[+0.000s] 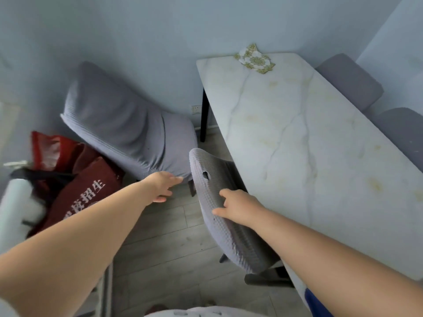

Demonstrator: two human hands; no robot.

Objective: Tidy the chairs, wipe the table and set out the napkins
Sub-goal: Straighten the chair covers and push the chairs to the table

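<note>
Right hand [238, 209] grips the top edge of the near chair [231, 234] backrest. Thumb lies on the near face and the other fingers curl over the edge into the grey waffle-knit cover. There's a small hole [206, 175] in the cover, just beyond and left of that hand. The backrest sits close against the long edge of the table [297, 145], which runs right of and beyond the right hand. The tabletop is a white marble look with yellowish stains. Left hand [162, 186] is stretched out left of the right hand and slightly farther, fingers loosely extended, holding nothing. Its fingertips are at the front corner of the second chair [114, 124] seat; can't tell if they actually touch. That chair has the same kind of grey cover. It sits beyond the left hand, angled, clear of the table and near the wall. Red bags [91, 186] lie on the wood floor [171, 236], left of the left forearm. A black table leg [203, 115] shows beyond both hands. Napkins [254, 59], gold-and-white patterned, lie at the far end of the table, well beyond the right hand, by the wall. Two more grey chairs, one farther [350, 83] and one nearer [402, 131], are on the table's other side, far right of the right hand.
</note>
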